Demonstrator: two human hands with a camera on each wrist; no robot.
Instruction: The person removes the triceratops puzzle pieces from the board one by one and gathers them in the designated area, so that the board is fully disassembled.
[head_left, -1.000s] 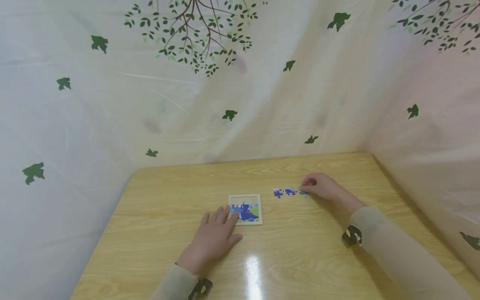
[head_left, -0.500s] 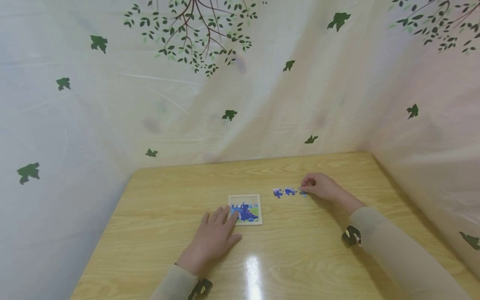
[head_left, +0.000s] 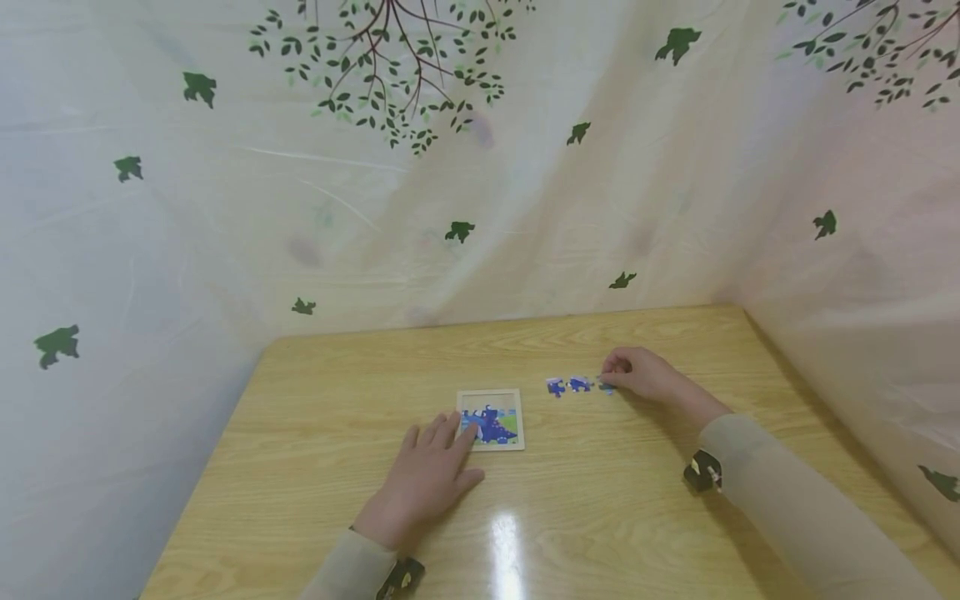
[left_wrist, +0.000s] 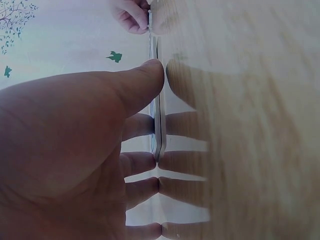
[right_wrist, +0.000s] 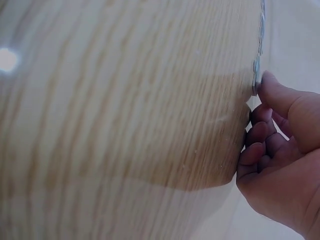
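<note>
My left hand (head_left: pixel 427 483) lies with its fingers spread, the fingertips on the lower left of a square jigsaw puzzle in a pale frame (head_left: pixel 522 417). Blue dinosaur pieces fill its lower part, and a bare strip shows at the top. In the left wrist view the frame (left_wrist: pixel 160 120) appears edge-on beside the thumb. My right hand (head_left: pixel 645 372) is at the right end of a short row of loose pieces, its fingers curled and thumb and fingertips at a puzzle piece (head_left: pixel 606 387). The right wrist view has the thumb against that piece (right_wrist: pixel 256 75); the exact grip is partly hidden.
Two more loose puzzle pieces, one on the left (head_left: pixel 555 387) and one in the middle (head_left: pixel 579 383), lie on the wooden table (head_left: pixel 337 392). A pale curtain (head_left: pixel 375 275) with leaf prints stands behind the table and along its sides.
</note>
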